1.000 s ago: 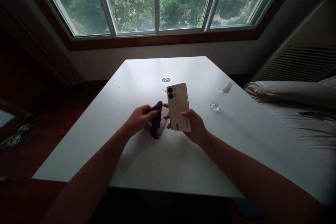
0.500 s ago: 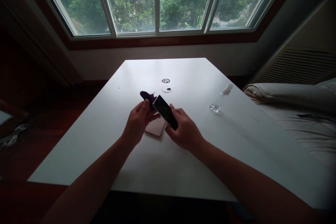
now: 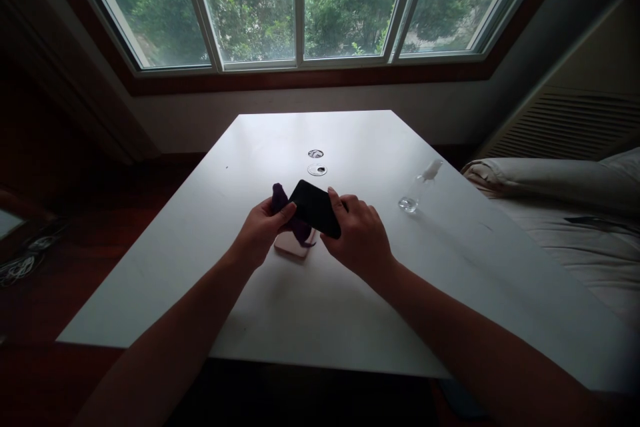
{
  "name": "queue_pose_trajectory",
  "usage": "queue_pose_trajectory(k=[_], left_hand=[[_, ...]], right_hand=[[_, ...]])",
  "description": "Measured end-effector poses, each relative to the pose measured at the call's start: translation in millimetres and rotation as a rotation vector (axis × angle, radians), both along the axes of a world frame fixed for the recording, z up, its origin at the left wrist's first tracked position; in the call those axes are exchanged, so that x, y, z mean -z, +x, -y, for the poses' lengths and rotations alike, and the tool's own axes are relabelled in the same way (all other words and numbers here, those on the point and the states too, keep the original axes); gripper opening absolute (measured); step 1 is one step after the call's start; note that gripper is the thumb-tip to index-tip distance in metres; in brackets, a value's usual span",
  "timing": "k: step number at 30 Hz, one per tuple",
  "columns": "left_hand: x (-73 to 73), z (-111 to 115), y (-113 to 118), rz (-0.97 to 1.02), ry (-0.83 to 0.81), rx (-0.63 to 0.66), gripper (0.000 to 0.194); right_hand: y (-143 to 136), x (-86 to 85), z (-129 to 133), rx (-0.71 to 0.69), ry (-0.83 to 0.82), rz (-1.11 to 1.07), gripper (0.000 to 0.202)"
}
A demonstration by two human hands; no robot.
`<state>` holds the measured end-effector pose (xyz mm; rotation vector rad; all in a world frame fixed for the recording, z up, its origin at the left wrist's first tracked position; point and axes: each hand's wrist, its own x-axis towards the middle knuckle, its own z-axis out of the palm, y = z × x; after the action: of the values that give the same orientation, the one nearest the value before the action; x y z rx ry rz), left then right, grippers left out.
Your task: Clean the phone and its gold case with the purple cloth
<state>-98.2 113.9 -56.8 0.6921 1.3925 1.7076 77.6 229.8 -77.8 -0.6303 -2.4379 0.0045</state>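
Note:
My right hand point(image 3: 359, 227) is closed around the right end of a black smartphone point(image 3: 315, 208), which is tilted above the table. My left hand point(image 3: 263, 227) grips a dark purple cloth point(image 3: 280, 196), with its thumb at the phone's left edge. Part of the cloth hangs below the phone, and the phone hides the rest. Under the hands lies a flat pinkish phone case or similar slab point(image 3: 291, 247) on the white table point(image 3: 200, 267), partly covered by the cloth.
A clear spray bottle point(image 3: 419, 188) with a white top lies or stands at the right of the table. Two round patterned discs point(image 3: 317, 170) are beyond the hands. Beside the table's right edge is a pale cushioned surface point(image 3: 555, 213). Cables point(image 3: 25, 260) lie on the floor at left.
The phone has turned in my right hand, showing a broader dark face. My left hand has brought the cloth against it, and the cloth now hangs underneath.

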Motion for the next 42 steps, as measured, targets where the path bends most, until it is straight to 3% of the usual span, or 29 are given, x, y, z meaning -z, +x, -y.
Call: queue_pose_trajectory(k=[5, 11, 14, 23, 33, 37, 40, 42], left_hand=[[-1.6, 3, -1, -0.257, -0.029, -0.034, 0.042], [5.5, 2, -14, -0.253, -0.068, 0.198, 0.041], [8.3, 2, -17, -0.239, -0.068, 0.256, 0.042], [1.4, 7, -10, -0.672, -0.144, 0.08, 0.041], [6.3, 9, -21, -0.484, -0.118, 0.409, 0.04], [4.9, 10, -21, -0.369, -0.144, 0.368, 0.04], [4.9, 10, -18, -0.527, -0.169, 0.263, 0.041], [4.8, 9, -15, -0.706, -0.171, 0.155, 0.04]], right_hand=[[3, -1.9, -3, -0.044, -0.054, -0.007, 0.076], [5, -2.5, -3, -0.07, -0.005, 0.005, 0.073], [6, -2.9, -3, -0.082, 0.003, 0.012, 0.073], [8, -8.3, -7, -0.086, -0.039, -0.032, 0.077], [12, -4.6, -9, -0.184, -0.039, 0.024, 0.079], [13, -7.3, -10, -0.167, 0.004, -0.011, 0.076], [13, -10.0, -9, -0.135, -0.007, -0.021, 0.074], [13, -10.8, -8, -0.133, -0.097, -0.042, 0.078]])
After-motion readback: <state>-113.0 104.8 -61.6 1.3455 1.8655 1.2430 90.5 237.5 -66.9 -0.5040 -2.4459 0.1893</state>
